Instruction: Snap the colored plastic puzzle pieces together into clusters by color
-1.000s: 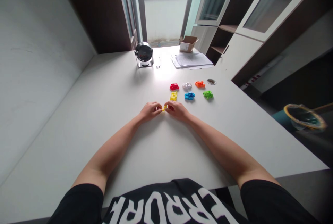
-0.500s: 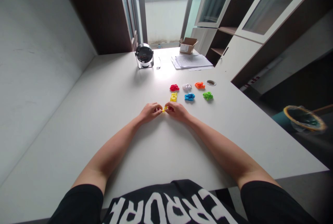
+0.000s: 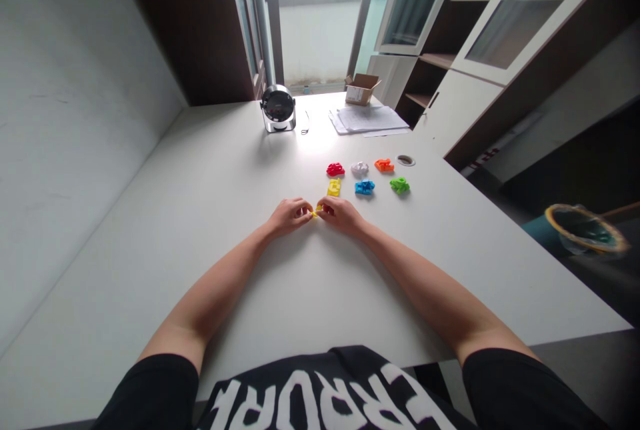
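My left hand (image 3: 293, 216) and my right hand (image 3: 341, 214) meet over the white table, fingertips nearly touching. Between them they pinch a small yellow plastic piece (image 3: 315, 212), mostly covered by the fingers, so its shape is unclear. Just beyond my right hand lies a yellow plastic block toy (image 3: 334, 187). Farther off sit a red toy (image 3: 335, 169), a whitish toy (image 3: 359, 168) and an orange toy (image 3: 384, 165). To the right of the yellow one are a blue toy (image 3: 365, 187) and a green toy (image 3: 399, 185).
The white table (image 3: 150, 237) carries a round black lamp-like device (image 3: 278, 107) at the back. Papers (image 3: 373, 118) and an open cardboard box (image 3: 362, 89) lie back right, with a round cable hole (image 3: 405, 160) nearer. A lined bin (image 3: 585, 230) stands off the right edge.
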Demonstrator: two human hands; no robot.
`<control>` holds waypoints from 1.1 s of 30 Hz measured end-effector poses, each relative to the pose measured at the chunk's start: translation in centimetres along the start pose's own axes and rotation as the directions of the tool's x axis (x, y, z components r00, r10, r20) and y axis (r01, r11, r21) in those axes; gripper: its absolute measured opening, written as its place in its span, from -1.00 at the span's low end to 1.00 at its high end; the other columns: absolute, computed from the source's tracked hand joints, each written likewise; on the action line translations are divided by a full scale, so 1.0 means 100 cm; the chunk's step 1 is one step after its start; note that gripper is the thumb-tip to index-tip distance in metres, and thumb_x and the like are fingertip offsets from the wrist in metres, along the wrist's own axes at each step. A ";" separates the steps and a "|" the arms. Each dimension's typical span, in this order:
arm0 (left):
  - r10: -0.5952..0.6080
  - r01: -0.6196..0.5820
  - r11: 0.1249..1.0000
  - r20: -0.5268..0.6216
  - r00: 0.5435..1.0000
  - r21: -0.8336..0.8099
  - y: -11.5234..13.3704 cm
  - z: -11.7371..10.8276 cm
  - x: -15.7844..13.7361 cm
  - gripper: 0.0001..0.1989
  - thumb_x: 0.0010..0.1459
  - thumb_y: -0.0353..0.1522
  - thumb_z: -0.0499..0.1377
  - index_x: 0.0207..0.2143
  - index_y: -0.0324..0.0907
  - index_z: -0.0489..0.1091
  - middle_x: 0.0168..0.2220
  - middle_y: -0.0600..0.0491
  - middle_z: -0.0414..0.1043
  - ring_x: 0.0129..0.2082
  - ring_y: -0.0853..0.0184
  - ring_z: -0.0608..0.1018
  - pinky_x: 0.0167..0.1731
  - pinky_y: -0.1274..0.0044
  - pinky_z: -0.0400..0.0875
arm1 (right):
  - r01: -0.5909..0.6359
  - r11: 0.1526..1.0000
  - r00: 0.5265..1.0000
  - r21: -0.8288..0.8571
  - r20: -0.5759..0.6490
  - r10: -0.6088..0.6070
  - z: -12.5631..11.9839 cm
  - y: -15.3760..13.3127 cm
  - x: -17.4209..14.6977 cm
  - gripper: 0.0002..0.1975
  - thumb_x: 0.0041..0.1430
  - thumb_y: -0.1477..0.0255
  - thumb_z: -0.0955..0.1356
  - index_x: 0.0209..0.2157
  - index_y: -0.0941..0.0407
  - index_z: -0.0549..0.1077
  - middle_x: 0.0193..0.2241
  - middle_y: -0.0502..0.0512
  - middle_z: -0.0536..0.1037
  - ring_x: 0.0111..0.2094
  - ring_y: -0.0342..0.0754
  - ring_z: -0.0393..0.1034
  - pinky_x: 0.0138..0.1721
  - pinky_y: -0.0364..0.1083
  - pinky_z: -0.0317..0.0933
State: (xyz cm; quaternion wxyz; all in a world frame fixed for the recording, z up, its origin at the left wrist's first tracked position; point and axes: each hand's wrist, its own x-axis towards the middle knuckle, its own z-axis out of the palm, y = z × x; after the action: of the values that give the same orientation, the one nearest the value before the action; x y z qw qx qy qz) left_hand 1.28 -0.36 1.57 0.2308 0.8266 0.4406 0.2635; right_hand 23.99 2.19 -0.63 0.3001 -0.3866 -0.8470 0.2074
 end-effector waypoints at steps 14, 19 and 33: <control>-0.001 0.001 1.000 -0.001 1.000 0.013 -0.001 0.001 0.001 -0.82 0.20 -0.30 0.14 -0.25 -0.14 0.52 -0.33 0.07 0.47 -0.47 0.44 0.43 -0.37 0.57 0.33 | 0.013 1.000 1.000 0.003 0.008 -0.013 0.000 0.000 0.001 -0.86 0.21 0.32 0.37 -0.33 0.10 0.42 -0.46 -0.02 0.42 -0.46 -0.16 0.23 -0.41 -0.18 0.05; -0.010 0.010 1.000 0.005 1.000 0.021 -0.002 0.001 0.001 -0.82 0.21 -0.31 0.14 -0.24 -0.14 0.52 -0.32 0.07 0.47 -0.46 0.43 0.44 -0.36 0.57 0.34 | 0.012 1.000 1.000 -0.004 0.009 -0.012 0.000 0.000 0.001 -0.85 0.22 0.31 0.36 -0.33 0.10 0.42 -0.46 -0.02 0.42 -0.46 -0.16 0.22 -0.41 -0.18 0.05; -0.017 0.017 0.999 -0.002 1.000 0.036 -0.005 0.003 0.002 -0.82 0.20 -0.31 0.14 -0.24 -0.13 0.53 -0.32 0.07 0.48 -0.46 0.43 0.44 -0.34 0.57 0.35 | 0.012 1.000 1.000 -0.003 0.010 -0.012 -0.001 -0.001 0.001 -0.86 0.22 0.31 0.35 -0.32 0.10 0.43 -0.46 -0.01 0.43 -0.46 -0.15 0.21 -0.40 -0.17 0.05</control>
State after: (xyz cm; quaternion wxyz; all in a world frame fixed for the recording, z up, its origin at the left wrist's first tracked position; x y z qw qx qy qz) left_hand 1.26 0.02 1.05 0.2177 0.8266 0.4525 0.2541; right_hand 23.94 2.17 -0.48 0.2965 -0.3812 -0.8510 0.2062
